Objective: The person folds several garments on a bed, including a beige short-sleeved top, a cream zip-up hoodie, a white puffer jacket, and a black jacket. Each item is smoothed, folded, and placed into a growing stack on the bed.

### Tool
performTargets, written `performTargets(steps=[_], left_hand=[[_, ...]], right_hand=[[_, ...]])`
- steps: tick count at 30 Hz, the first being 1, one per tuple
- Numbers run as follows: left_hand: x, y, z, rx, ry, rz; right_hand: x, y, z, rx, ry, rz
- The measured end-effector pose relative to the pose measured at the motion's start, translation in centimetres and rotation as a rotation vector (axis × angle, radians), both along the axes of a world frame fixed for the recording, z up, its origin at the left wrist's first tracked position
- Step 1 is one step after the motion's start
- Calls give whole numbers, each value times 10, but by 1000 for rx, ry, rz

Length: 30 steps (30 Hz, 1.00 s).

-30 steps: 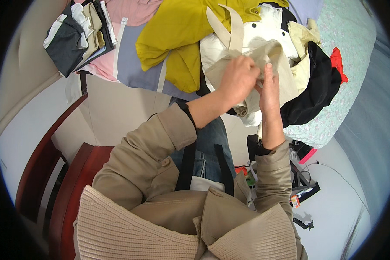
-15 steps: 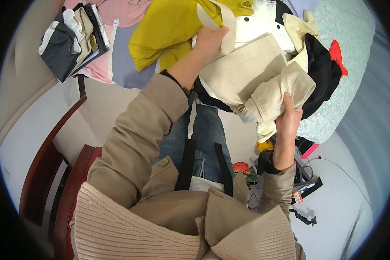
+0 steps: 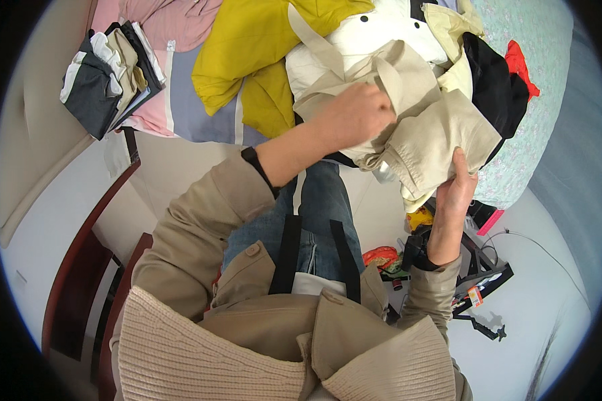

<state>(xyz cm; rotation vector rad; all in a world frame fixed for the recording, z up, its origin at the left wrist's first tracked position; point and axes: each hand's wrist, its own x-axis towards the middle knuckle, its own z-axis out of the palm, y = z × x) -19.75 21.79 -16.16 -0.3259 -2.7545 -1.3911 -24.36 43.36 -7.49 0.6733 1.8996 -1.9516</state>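
A beige canvas bag with wide straps lies partly bunched over other clothes on the bed. My left hand, slightly blurred, is closed on the bag's strap above its middle. My right hand grips the bag's folded right end, its thumb on top and the fingers hidden beneath. Under and behind the bag is a white garment with dark buttons. A pale yellow garment and a black garment lie just beyond its right side.
Mustard-yellow cloth spreads left of the bag. A stack of folded clothes sits at the far left, beside pink fabric. Something red lies on the floral bedding. A reddish-brown wooden chair stands lower left.
My left hand has come down and right, drawing the strap across the bag, whose panel now looks crumpled. My right hand has shifted slightly right and down with the folded end.
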Motion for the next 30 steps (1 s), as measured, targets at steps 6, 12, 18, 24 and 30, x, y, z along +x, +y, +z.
performTargets(steps=[6,12,18,24,30], left_hand=[[-1,-25,-14,294,-170,288],[-23,-35,-21,226,-342,532],[-12,25,-3,-125,-65,159],[10,58,11,-227,-64,-196],[18,33,-9,86,-3,-59]], right_hand=[[5,21,10,7,29,-19],[13,33,12,-5,37,-40],[18,37,16,2,46,-57],[29,54,31,35,75,-77],[43,74,39,77,90,-109]])
